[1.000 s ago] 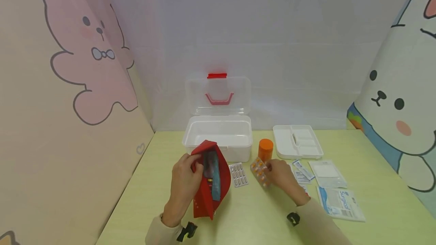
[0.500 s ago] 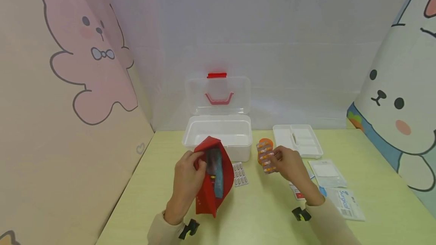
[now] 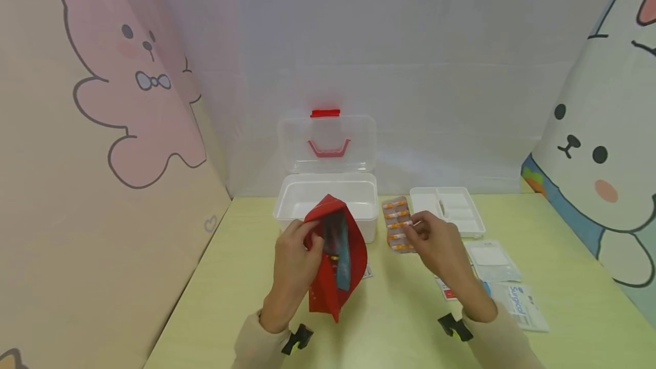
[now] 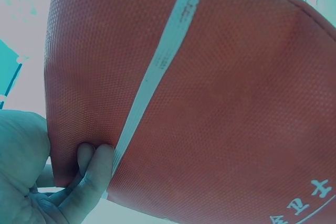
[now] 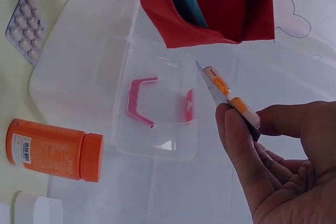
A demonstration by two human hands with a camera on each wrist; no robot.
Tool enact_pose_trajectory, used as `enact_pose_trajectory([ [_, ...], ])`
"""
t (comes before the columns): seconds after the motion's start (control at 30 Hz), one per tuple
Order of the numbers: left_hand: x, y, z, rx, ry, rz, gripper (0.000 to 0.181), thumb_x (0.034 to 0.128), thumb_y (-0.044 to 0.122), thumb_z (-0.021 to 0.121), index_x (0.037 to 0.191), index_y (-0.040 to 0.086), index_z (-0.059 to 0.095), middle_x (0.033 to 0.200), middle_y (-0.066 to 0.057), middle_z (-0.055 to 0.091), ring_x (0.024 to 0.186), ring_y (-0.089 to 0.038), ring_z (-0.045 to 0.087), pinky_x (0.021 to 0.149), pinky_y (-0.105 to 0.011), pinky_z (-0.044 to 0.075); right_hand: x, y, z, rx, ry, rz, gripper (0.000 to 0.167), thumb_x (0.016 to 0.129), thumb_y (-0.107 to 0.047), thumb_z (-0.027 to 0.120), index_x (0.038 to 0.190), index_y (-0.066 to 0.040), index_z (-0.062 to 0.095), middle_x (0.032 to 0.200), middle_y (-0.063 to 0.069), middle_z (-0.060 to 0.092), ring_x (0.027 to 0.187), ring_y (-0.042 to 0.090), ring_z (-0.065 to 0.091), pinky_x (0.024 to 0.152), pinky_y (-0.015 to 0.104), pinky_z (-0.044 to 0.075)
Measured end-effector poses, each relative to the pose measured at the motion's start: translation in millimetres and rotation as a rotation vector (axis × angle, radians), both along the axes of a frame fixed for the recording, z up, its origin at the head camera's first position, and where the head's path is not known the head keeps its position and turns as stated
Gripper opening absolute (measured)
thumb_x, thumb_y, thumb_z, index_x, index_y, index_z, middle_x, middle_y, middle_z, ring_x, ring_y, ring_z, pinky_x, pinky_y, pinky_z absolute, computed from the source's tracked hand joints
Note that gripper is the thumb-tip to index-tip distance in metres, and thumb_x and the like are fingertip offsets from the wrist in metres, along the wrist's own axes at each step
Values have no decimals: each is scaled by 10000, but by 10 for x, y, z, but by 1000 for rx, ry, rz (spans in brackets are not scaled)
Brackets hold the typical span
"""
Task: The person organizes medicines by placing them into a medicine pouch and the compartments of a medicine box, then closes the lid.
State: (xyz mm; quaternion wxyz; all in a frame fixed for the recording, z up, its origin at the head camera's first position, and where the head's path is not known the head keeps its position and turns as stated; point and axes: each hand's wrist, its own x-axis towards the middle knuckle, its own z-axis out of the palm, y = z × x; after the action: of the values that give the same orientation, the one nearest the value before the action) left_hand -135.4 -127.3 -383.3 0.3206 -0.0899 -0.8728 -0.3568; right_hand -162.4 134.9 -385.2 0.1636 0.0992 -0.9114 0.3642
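My left hand [image 3: 297, 255] pinches the rim of a red zippered pouch [image 4: 226, 98], whose mouth gapes toward the head camera. Inside the pouch a blue-green packet [image 3: 343, 261] shows; other contents are too small to tell. My right hand [image 3: 441, 244] holds a blister pack of orange-and-white capsules [image 3: 397, 224] between thumb and fingers, raised above the table and apart from the pouch. In the right wrist view that capsule pack [image 5: 231, 95] is seen nearly edge-on. Behind it in the head view, the orange bottle is hidden; the right wrist view shows the bottle [image 5: 52, 148] standing on the table.
A white box [image 3: 366, 226] with its clear lid [image 3: 328, 130] raised stands at the back. Right of it lies a white divided tray [image 3: 466, 215]. Another blister pack [image 5: 26, 27] lies near the box. Flat packets, including a surgical one [image 3: 523, 306], lie at the right.
My right hand has lifted the capsule blister pack off the table and turned it more upright. The red pouch and my left hand have moved right and slightly up, covering much of the other blister pack.
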Motion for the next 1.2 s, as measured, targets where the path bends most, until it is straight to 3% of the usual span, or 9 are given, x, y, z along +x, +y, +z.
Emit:
enact_pose_trajectory([
  [0.27,-25,92,14,12,16,-21,213,848,13,646,1041,13,737,882,-84,658,692,-140,541,565,-213,494,175,-159,100,-79,49,47,110,902,-135,672,968,-53,642,797,48,737,692,153,706,589,232,519],
  [0.6,-29,231,51,16,56,-45,219,836,1,646,1033,11,741,842,-76,647,642,-118,510,526,-183,443,258,-450,71,-136,-10,128,117,875,-95,703,965,-41,651,817,54,719,684,106,691,629,211,553],
  [0.93,-21,339,62,12,75,-81,207,828,-6,661,1019,-3,742,834,-86,643,646,-121,519,521,-171,438,275,-661,36,-114,-47,108,358,865,-95,719,1200,-19,621,861,96,748,682,141,714,612,261,577],
  [1.2,-6,421,63,0,98,-105,206,815,-20,676,1008,2,746,826,-78,636,664,-136,563,565,-199,502,225,-769,-73,-43,-25,50,375,875,-98,706,1237,-59,616,789,62,726,632,124,671,589,265,570],
])
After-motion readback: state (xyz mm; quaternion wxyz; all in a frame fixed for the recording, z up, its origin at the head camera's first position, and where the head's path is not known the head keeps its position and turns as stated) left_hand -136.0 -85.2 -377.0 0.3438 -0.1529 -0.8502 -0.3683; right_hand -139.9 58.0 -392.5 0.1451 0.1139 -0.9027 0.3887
